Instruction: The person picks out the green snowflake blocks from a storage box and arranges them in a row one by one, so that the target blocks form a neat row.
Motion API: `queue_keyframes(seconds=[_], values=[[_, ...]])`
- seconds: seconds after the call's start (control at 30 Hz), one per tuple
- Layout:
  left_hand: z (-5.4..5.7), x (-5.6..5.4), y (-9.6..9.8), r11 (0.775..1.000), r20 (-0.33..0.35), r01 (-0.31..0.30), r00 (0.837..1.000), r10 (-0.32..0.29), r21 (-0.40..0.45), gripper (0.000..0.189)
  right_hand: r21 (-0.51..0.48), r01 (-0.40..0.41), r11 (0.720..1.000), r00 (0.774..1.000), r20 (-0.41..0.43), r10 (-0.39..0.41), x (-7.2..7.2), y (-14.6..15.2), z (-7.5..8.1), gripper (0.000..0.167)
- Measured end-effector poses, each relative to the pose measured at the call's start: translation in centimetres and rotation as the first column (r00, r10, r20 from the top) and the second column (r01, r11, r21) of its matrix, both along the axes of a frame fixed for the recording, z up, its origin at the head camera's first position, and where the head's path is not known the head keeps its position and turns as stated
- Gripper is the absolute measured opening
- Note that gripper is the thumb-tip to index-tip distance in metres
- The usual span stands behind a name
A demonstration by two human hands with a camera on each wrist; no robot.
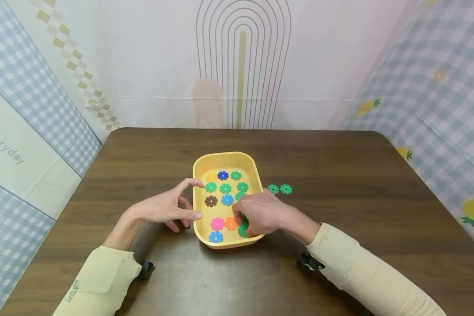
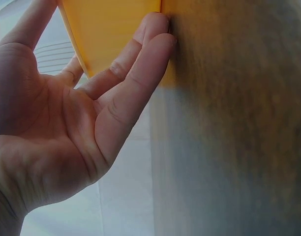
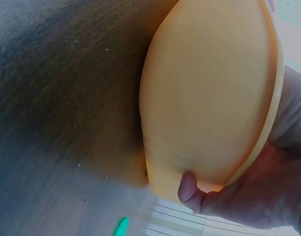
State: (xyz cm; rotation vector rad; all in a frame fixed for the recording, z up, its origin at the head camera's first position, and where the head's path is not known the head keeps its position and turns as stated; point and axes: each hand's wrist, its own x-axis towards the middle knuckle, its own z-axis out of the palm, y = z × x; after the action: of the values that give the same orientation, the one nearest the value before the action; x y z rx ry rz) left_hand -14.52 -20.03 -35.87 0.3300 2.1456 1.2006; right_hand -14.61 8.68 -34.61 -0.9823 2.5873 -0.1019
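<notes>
A yellow plastic tray (image 1: 225, 156) stands on the brown table, holding several notched building discs in green, blue, pink, orange, brown and yellow. At its left side my left hand (image 1: 167, 204) holds the rim, thumb and index finger over the edge. In the left wrist view, other fingers (image 2: 135, 73) lie against the outer wall. My right hand (image 1: 262, 213) reaches over the right wall, its curled fingers at a green disc (image 1: 244, 217) near the front right corner; the grip is partly hidden. In the right wrist view, one finger (image 3: 188, 187) of that hand shows outside the wall.
Two green discs (image 1: 279, 189) lie side by side on the table (image 1: 324, 166), right of the tray. Patterned cloths (image 1: 154, 57) hang behind the table and along both sides.
</notes>
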Motion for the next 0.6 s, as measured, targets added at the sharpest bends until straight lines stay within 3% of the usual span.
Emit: queue_keyframes(seconds=[0.6], values=[[0.02,0.13,0.0,1.0,-0.004,0.002,1.0,-0.002,-0.002,0.082,-0.151,0.001,0.989,0.991,0.135,0.019,-0.51,0.88,0.15,0.025]])
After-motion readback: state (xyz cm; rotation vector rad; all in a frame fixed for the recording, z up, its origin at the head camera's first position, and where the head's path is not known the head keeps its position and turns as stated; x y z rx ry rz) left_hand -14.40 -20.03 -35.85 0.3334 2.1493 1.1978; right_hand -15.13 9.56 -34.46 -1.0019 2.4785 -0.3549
